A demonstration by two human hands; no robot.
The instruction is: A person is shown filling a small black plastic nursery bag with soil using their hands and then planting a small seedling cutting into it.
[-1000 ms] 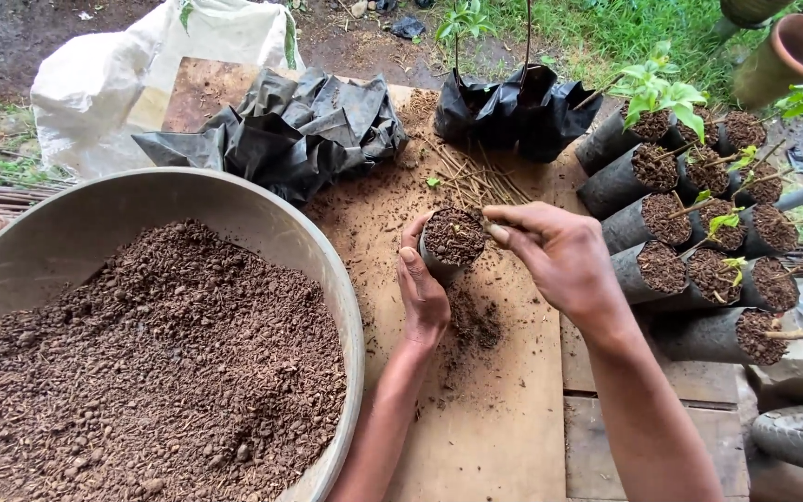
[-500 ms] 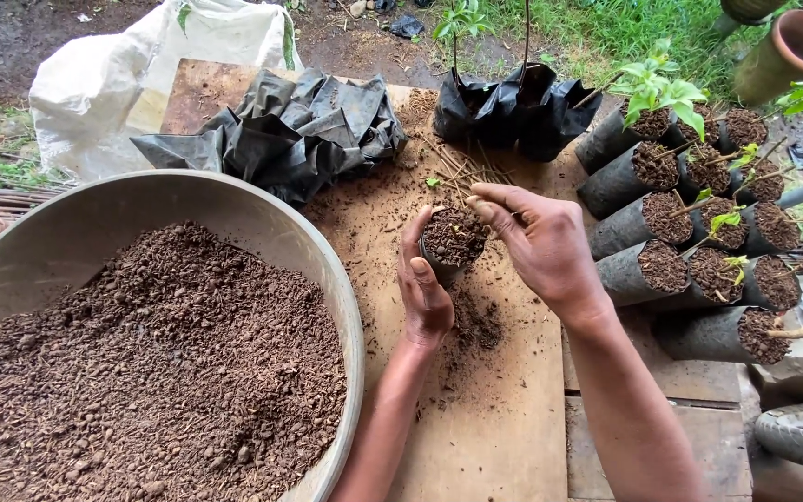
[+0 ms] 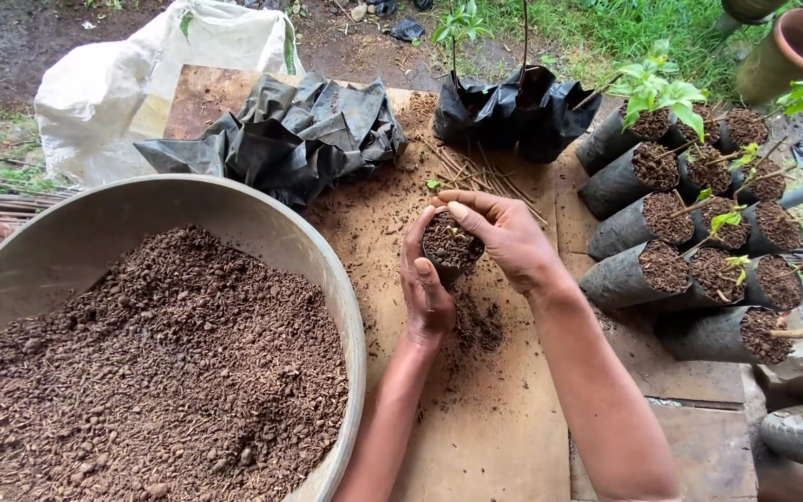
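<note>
Left hand (image 3: pixel 427 284): wrapped around the near-left side of a small black nursery bag (image 3: pixel 449 251), gripping it upright on the wooden board (image 3: pixel 504 437).
Right hand (image 3: pixel 504 237): fingers curled over the far rim of the bag, fingertips pressed on the soil inside; closed on the bag's top.
Nursery bag: filled with brown soil, held at the board's centre, between both hands.
Basin (image 3: pixel 332 279): large, grey, at near left, loaded with potting soil (image 3: pixel 141 372).
Empty black bags (image 3: pixel 281 135): piled at far left of the board, before a white sack (image 3: pixel 104 102).
Filled bags (image 3: pixel 680 251): lying in rows at right, several bearing green seedlings (image 3: pixel 662 88).
Loose soil (image 3: pixel 476 325): scattered just beside the left wrist.
Clay pot (image 3: pixel 792 51): far right, tilted.
</note>
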